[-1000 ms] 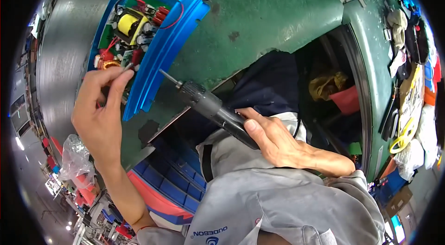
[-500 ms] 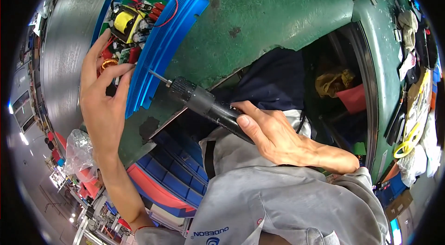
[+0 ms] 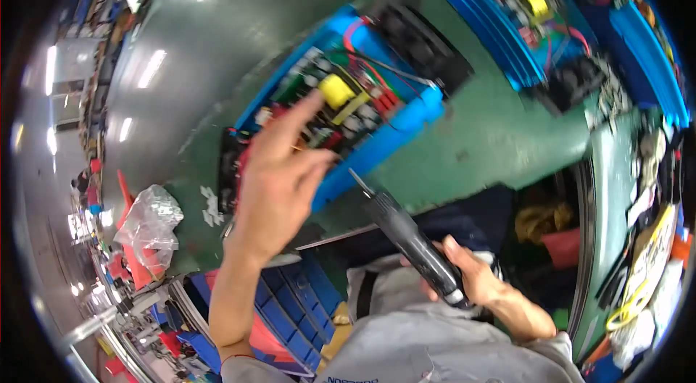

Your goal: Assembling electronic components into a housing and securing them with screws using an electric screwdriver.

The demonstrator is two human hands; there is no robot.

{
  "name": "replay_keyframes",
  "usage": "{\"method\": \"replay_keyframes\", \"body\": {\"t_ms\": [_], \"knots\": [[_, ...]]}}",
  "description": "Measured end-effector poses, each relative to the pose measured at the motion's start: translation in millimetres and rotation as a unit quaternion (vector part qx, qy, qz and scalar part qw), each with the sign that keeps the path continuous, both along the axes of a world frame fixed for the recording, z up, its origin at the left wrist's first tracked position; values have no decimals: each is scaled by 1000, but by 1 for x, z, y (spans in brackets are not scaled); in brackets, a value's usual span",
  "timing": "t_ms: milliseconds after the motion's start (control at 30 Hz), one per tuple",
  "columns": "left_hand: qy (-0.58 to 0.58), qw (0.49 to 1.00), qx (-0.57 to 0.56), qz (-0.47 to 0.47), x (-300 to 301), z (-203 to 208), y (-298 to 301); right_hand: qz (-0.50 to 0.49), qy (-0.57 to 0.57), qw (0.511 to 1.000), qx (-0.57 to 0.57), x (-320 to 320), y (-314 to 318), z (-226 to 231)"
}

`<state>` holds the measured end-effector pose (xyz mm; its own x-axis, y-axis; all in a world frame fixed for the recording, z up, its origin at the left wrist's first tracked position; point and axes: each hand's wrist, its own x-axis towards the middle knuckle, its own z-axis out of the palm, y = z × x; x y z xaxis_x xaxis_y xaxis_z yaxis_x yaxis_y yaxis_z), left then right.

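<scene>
My right hand (image 3: 473, 278) is closed round a black electric screwdriver (image 3: 409, 238), its thin bit pointing up and left. The bit's tip is close to the near wall of an open blue metal housing (image 3: 377, 151); I cannot tell whether they touch. Inside that housing lies a circuit board with a yellow-wrapped transformer (image 3: 336, 91), red parts and wires. A black fan (image 3: 420, 42) sits at its right end. Slightly blurred, my left hand (image 3: 272, 187) reaches over the housing with its fingers apart. Its index fingertip is beside the transformer, its thumb near the wall.
Two more blue housings with boards, one (image 3: 486, 13) at the far right and another (image 3: 645, 57) beyond it, are on the green bench (image 3: 464, 144). A clear plastic bag (image 3: 152, 227) lies left. Blue compartment bins (image 3: 290, 303) stand below the bench edge.
The view has swung, bringing more housings into sight on the right. The screwdriver now points more steeply upward. My left hand's fingers have shifted along the housing.
</scene>
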<state>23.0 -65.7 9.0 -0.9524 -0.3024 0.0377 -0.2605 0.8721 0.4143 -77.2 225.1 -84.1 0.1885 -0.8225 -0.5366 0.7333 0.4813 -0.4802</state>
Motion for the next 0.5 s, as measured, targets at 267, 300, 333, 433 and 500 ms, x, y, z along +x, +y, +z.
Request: {"method": "replay_keyframes", "body": {"t_ms": [267, 300, 333, 433, 500], "knots": [[-88, 995, 23, -31, 6, 31, 20, 6, 91, 995, 48, 7, 0, 17], [-82, 996, 17, -26, 7, 28, 20, 6, 130, 991, 43, 6, -6, 25], [-77, 997, 12, -20, 8, 25, 20, 14, 135, 990, 45, 6, -6, 22], [-73, 997, 4, -8, 10, 16, 19, 2, 153, 988, 25, 7, -4, 18], [-66, 998, -1, -12, 11, 11, 16, 19, 169, 985, 41, 6, -7, 22]]}}
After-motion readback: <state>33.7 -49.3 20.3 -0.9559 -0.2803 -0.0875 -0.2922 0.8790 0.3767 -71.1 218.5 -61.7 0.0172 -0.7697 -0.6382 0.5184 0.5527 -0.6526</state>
